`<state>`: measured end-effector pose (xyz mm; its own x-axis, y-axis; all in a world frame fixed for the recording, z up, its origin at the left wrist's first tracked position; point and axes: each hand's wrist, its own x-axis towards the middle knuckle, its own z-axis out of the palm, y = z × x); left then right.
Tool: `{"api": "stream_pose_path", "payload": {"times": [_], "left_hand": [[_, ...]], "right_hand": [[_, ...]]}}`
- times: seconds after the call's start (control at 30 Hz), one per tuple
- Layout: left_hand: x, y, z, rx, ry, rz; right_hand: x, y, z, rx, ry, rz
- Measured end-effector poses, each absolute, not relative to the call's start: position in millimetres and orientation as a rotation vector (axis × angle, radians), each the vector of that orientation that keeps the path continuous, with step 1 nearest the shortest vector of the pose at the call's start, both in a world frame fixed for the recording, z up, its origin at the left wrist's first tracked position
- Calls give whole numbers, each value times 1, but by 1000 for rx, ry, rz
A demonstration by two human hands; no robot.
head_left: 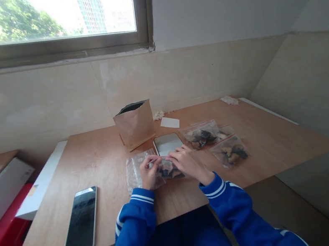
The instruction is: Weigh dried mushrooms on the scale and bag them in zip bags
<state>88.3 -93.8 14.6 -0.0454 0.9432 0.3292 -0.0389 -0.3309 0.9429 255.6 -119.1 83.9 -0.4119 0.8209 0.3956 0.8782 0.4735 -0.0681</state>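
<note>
Both my hands rest on a small clear plastic bag [168, 170] with dark dried pieces inside, lying on the wooden table [101, 163]. My left hand [149, 171] pinches the bag's top edge at its left side. My right hand [187, 162] presses and pinches the same edge at the right. Just behind the bag sits a small flat scale [168, 143] with a shiny top. An open brown paper pouch [135, 124] stands upright further back.
Two more filled clear bags [203, 134] [231, 152] lie to the right. An empty clear bag [133, 173] lies left of my hands. A phone [80, 222] on a cable lies front left. A white card [170, 122] and crumpled tissues [229, 100] sit near the wall.
</note>
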Motion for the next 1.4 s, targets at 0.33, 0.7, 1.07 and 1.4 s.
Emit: {"api": "stream_pose_path", "payload": {"times": [0.33,0.7,1.07,1.4], "left_hand": [[86,-94,19,1248,1094,1548],[85,-92,19,1229,1132,1588],[84,-87,18,1035,1117,1626],[88,-84,14,666,925,1449]], "right_hand": [[257,-112,78,-1403,-2286,-173],[266,-109,83,-1493,-2322,-155],[284,-111,72,-1489,-2070,82],[283,-116,70,-1248,-1453,865]]}}
